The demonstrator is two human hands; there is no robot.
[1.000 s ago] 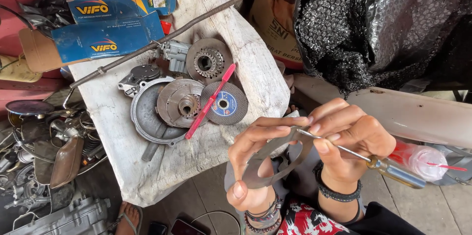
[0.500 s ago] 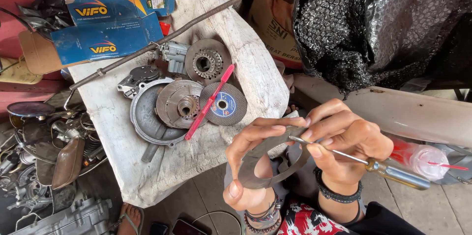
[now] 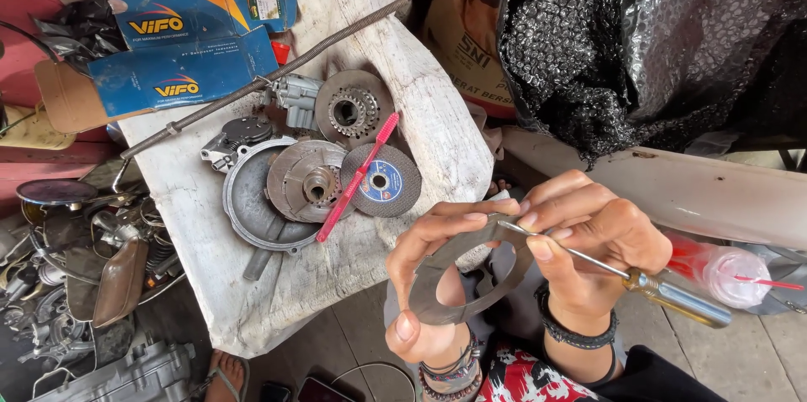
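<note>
Since a second ago, you drew both hands a little closer to your body. On the worktop (image 3: pixel 210 200), left of them, a red brush (image 3: pixel 357 179) lay across the round parts, set aside but near. Your left hand (image 3: pixel 437 284) pinched the flat metal ring (image 3: pixel 471 272) upright by rim and base, steadying it. Your right hand (image 3: pixel 597 230) gripped the screwdriver (image 3: pixel 622 272) low on its shaft, tip on the ring's upper edge for control.
</note>
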